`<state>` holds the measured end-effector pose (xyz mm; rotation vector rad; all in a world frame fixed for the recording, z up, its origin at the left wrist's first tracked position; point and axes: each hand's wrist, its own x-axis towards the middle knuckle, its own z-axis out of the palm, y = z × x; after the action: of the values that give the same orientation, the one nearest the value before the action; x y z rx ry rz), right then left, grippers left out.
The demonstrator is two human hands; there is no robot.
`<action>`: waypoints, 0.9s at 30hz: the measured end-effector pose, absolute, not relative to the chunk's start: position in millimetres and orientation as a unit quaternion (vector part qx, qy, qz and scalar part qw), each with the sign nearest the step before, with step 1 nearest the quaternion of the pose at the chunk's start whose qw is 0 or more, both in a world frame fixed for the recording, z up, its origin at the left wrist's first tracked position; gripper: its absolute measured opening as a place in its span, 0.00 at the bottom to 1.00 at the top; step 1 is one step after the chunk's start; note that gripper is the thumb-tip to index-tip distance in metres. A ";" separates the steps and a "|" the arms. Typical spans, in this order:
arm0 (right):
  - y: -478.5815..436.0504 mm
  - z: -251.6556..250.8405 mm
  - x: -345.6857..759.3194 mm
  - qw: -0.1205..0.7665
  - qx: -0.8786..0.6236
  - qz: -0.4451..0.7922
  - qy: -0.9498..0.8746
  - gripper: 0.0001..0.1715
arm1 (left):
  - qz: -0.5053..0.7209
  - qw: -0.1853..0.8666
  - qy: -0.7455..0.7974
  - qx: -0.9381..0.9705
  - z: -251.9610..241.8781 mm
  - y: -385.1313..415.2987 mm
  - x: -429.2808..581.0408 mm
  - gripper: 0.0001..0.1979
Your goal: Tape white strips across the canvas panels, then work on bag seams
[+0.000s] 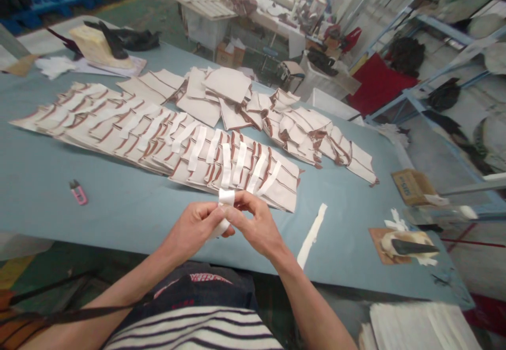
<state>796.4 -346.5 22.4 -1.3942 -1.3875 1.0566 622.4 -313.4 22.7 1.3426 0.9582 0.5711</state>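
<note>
Both hands meet above the front edge of the blue-grey table, pinching one short white strip between them. My left hand is closed on the strip's lower part, thumb and fingers pressed together. My right hand grips it from the other side, its thumb touching the left one. Just beyond lies an overlapping row of cream fabric panels with brown edging. Several white strips rest across these panels. Fingers hide part of the held strip.
Loose cream pieces pile up behind the row. Pink-handled snips lie at the left, a long off-white strip at the right. Farther right sits a board with a dark-handled tool. A yellowish block stands back left.
</note>
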 end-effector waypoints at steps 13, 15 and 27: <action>-306.7 24.3 820.8 0.675 -0.557 0.342 -0.344 0.31 | 0.199 0.556 0.398 0.702 5.0 -330.6 606.6 0.33; -293.1 26.7 842.2 0.687 -0.571 0.308 -0.328 0.33 | 0.192 0.560 0.392 0.704 -1.7 -331.9 604.3 0.34; -264.4 11.2 981.7 0.671 -0.676 0.139 -0.271 0.30 | 0.148 0.616 0.411 0.655 -8.4 -335.5 608.4 0.35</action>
<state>981.7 -264.4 11.2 -1.5223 -0.6100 0.3122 608.4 -335.5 -8.4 1.5086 0.9472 0.3401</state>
